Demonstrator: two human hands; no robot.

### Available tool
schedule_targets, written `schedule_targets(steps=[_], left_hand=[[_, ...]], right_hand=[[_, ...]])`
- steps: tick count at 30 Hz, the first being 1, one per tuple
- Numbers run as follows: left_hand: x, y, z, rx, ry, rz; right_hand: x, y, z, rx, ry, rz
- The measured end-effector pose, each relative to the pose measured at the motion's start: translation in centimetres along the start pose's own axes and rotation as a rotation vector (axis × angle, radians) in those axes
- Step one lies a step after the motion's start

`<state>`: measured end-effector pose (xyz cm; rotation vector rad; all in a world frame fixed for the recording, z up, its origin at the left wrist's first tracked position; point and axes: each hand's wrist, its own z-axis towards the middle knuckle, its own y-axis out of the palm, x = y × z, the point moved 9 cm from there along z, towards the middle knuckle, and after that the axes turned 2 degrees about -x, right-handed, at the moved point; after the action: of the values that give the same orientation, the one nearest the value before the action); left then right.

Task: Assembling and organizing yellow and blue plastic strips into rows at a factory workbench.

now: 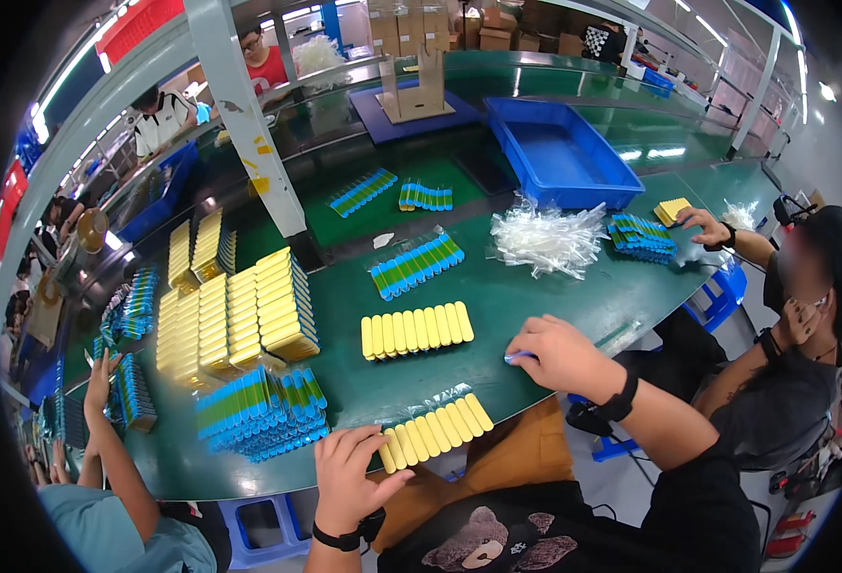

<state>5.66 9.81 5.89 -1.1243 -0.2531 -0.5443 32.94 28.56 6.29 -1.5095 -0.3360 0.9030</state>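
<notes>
My left hand [349, 477] grips the left end of a row of yellow strips [437, 435] at the table's near edge. These flat, round-ended strips lie side by side, with clear film showing along their far side. My right hand [566, 358] is closed above the table, to the right of that row. A small blue piece [521, 356] shows at its fingertips; its kind cannot be made out. Just beyond the held row sits a neat block of yellow strips [417, 330]. Behind it lies a row of blue-and-green strips [418, 265] in clear film.
Tall stacks of yellow strips [234, 320] and a blue-green pile [263, 411] stand at left. Clear bags [548, 237] and a blue tray [566, 153] lie beyond my right hand. Co-workers sit on both sides; a metal post [249, 124] rises at the back left.
</notes>
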Motion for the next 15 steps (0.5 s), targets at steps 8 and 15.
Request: schedule_targets(steps=[8,15], left_hand=[[3.8,1.7,1.5,-0.18,0.114,0.081],[3.5,2.4,6.4,-0.334,-0.013,0.171]], right_hand=[[-10.1,0.8,-2.9,0.272,-0.422,0.225],[-14.3,3.2,1.4,0.159,-0.389,-0.059]])
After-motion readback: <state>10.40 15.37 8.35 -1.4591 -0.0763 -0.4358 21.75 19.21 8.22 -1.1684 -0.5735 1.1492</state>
